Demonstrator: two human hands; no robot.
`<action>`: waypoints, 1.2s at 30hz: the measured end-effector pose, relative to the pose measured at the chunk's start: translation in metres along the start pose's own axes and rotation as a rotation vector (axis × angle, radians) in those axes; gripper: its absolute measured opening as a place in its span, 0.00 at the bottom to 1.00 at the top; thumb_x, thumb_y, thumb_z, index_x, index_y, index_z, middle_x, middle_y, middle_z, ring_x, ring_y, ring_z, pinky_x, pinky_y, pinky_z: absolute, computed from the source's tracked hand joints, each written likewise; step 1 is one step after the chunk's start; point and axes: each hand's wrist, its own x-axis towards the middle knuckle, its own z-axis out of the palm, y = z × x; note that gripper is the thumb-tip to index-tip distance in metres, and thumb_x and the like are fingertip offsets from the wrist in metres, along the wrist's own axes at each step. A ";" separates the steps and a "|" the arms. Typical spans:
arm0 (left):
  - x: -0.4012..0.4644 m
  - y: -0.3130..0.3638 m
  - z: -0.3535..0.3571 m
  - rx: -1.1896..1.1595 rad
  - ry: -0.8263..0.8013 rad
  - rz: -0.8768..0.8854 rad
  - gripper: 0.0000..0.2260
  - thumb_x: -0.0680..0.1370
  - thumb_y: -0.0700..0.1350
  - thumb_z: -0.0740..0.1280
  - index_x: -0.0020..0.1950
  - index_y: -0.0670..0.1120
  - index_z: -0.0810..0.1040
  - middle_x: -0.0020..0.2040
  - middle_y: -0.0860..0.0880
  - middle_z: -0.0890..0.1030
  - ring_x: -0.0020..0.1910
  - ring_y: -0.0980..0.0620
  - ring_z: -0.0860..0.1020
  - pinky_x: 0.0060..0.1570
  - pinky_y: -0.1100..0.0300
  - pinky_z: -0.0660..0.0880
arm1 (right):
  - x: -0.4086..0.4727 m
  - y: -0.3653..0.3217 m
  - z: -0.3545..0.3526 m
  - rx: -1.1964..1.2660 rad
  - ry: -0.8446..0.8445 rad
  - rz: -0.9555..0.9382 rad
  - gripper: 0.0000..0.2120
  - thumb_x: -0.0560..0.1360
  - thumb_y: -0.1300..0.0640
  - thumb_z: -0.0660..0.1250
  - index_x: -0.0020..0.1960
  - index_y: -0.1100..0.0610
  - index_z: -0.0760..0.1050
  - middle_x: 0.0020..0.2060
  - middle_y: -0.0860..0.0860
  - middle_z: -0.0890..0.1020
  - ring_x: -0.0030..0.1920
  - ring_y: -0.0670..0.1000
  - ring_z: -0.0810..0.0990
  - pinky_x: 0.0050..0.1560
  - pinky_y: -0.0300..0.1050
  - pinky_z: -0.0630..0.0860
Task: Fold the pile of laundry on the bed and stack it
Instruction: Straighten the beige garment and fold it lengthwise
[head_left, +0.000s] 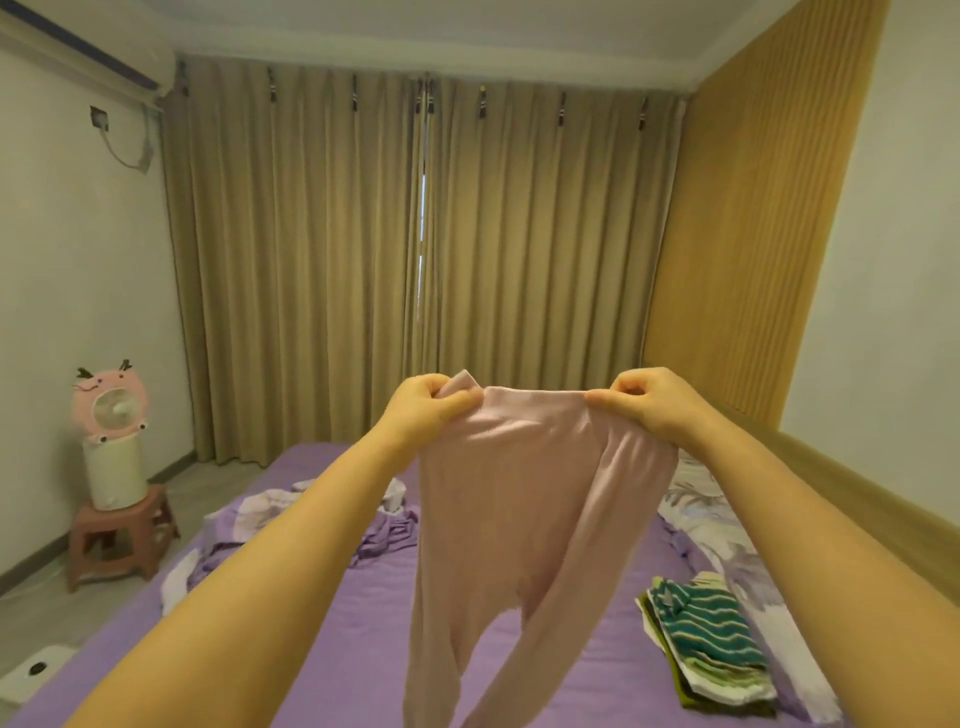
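I hold a pair of pale pink pants (524, 499) up in the air over the purple bed (374, 623). My left hand (428, 408) pinches the left end of the waistband and my right hand (649, 402) pinches the right end. Both legs hang down toward the bottom edge of the view. A stack of folded clothes (706, 639), topped by a green striped piece, lies on the bed at the right. Unfolded purple and white laundry (384, 535) lies crumpled on the bed behind my left arm.
A floral quilt (727, 540) runs along the bed's right side by the wooden wall panel. A pink fan on a white cylinder (111, 441) stands on a pink stool (122, 535) left of the bed. Beige curtains (415, 260) cover the far wall.
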 end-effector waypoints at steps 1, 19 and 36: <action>0.006 0.005 0.013 -0.018 0.057 0.019 0.11 0.74 0.49 0.71 0.38 0.43 0.77 0.32 0.51 0.72 0.31 0.55 0.69 0.31 0.64 0.65 | 0.005 0.007 -0.009 0.033 0.004 0.008 0.20 0.67 0.37 0.72 0.29 0.53 0.75 0.23 0.43 0.74 0.24 0.40 0.70 0.27 0.35 0.67; 0.044 0.061 0.095 -0.176 0.086 0.068 0.16 0.80 0.50 0.64 0.41 0.38 0.76 0.35 0.45 0.71 0.33 0.50 0.68 0.35 0.59 0.66 | 0.030 0.017 -0.060 0.793 -0.038 0.151 0.10 0.74 0.66 0.68 0.55 0.60 0.76 0.44 0.57 0.81 0.38 0.50 0.82 0.34 0.43 0.80; -0.010 -0.002 0.107 -0.393 -0.184 -0.045 0.11 0.80 0.55 0.63 0.50 0.55 0.84 0.49 0.51 0.85 0.50 0.53 0.82 0.49 0.57 0.79 | -0.016 0.016 0.052 -0.023 0.166 -0.382 0.12 0.73 0.62 0.70 0.56 0.57 0.81 0.52 0.52 0.73 0.55 0.48 0.72 0.59 0.39 0.70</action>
